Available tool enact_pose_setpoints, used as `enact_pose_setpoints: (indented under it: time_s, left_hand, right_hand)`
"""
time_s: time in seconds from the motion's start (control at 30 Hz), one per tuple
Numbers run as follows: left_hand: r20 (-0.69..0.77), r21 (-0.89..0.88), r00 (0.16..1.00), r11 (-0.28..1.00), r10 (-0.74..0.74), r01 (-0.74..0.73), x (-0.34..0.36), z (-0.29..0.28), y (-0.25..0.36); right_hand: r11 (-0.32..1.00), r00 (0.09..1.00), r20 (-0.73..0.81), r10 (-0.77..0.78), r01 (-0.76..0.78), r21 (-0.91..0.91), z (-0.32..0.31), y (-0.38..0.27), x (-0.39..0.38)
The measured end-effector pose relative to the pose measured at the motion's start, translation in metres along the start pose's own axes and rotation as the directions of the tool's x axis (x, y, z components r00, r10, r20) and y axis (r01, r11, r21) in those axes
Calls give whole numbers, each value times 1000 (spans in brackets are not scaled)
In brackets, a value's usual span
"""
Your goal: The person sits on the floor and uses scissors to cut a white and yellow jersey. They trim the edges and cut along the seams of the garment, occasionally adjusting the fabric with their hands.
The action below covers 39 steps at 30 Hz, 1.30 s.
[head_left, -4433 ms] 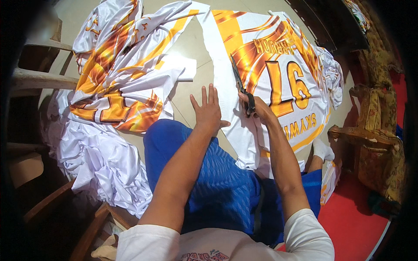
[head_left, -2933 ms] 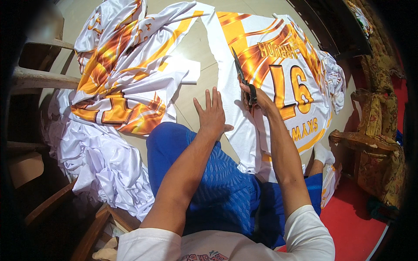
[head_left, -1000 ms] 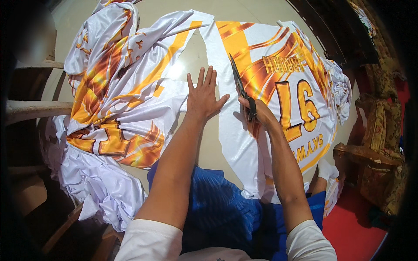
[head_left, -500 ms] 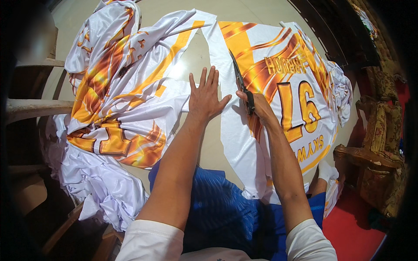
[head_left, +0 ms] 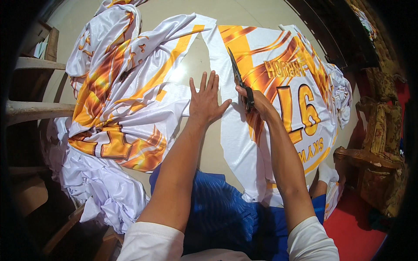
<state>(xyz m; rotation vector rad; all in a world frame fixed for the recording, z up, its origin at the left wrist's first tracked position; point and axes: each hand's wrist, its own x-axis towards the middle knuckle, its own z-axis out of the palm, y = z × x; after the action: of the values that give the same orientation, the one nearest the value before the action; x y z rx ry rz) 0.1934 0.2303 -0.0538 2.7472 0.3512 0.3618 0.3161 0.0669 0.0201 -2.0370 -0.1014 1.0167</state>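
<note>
White fabric [head_left: 292, 82], swirled with orange and yellow, lies around black-handled scissors [head_left: 238, 78].

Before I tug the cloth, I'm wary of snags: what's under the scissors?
Under the scissors lies printed cloth, where white meets orange. The right hand hides part of them and the cloth below; I cannot tell whether a blade is beneath the cloth.
</note>
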Motion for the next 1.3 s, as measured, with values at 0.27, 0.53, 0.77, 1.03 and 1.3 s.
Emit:
enact_pose_setpoints:
  time_s: [0.27, 0.53, 0.77, 1.03, 1.3]
  left_hand:
    - [32, 16, 999, 1000, -16, 15, 0, -5, 2]
    - [48, 10, 999, 1000, -22, 21, 1, -6, 0]
    - [66, 3, 998, 1000, -15, 15, 1, -6, 1]
    - [66, -17, 998, 1000, -14, 15, 2, -6, 0]
    - [67, 0, 998, 1000, -18, 18, 1, -7, 0]
  right_hand:
    - [999, 999, -10, -31, 31, 37, 5, -11, 5]
    - [997, 996, -56, -68, 69, 16, 5, -8, 6]
    - [995, 998, 53, 23, -28, 91, -2, -16, 23]
    - [999, 999, 24, -33, 32, 29, 0, -30, 35]
    - [994, 993, -54, -106, 103, -45, 3, -30, 37]
